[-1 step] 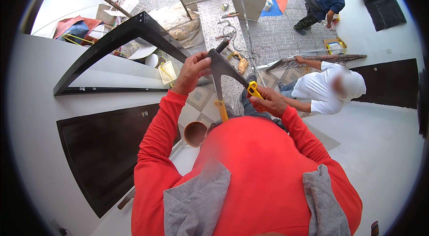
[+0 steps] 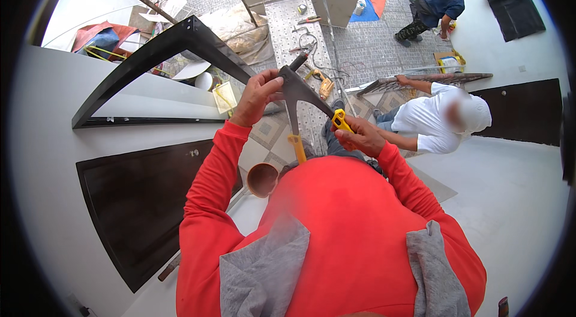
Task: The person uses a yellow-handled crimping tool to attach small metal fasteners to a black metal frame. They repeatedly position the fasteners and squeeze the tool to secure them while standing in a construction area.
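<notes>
My left hand (image 2: 261,95) is closed around the head of a two-armed hand tool (image 2: 307,94) with dark metal arms, thumb and fingertips near its pivot. My right hand (image 2: 362,136) grips the yellow handle (image 2: 339,119) at the end of one arm. The other arm points down toward my red shirt and ends in a second yellow grip (image 2: 297,148), close to my belly. A short black cylinder (image 2: 299,62) sticks out beyond the head. Just left of my left hand, a dark bent metal frame (image 2: 191,30) slants down behind my fingers; its right end is hidden.
Below lies a perforated metal plank (image 2: 290,23) holding a yellow power tool (image 2: 324,85), cables and hand tools. A brown bucket (image 2: 263,179) stands low left. To the right, a person in white (image 2: 429,113) holds a long, dark lattice panel (image 2: 444,79). Farther off, another wears dark blue (image 2: 443,2).
My hands and the tool stay where they were. The person in dark blue has shifted slightly; the person in white looks unmoved.
</notes>
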Available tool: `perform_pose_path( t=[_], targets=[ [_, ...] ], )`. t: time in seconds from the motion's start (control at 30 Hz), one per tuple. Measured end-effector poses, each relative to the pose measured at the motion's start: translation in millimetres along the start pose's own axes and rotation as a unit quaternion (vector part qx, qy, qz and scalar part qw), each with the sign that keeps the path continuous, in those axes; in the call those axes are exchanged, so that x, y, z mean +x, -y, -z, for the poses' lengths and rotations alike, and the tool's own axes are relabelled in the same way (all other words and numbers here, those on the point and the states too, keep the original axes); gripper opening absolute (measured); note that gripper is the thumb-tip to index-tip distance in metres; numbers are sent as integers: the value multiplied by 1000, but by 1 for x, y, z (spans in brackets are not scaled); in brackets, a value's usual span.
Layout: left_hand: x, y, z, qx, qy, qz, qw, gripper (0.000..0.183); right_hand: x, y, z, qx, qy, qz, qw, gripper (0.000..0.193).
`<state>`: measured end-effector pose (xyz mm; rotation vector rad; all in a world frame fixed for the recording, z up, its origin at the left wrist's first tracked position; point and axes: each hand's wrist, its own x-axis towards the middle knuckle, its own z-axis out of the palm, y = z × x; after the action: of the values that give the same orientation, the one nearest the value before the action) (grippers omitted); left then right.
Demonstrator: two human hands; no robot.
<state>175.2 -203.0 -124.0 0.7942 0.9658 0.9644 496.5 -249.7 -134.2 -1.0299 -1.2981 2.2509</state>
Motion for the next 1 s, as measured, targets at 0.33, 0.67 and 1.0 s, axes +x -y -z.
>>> perform_pose_path(
  t=[0.33,0.67,1.0],
  targets=[
    [11,-9,-7,19,18,21,999,25,0,1,4,-37,-7,50,998,13],
    [11,-27,-1,89,30,16,995,31,1,5,5,-39,-8,43,998,22],
    [37,-114,4,469,246,18,848,59,5,10,20,-80,53,8,995,23]
  ],
)
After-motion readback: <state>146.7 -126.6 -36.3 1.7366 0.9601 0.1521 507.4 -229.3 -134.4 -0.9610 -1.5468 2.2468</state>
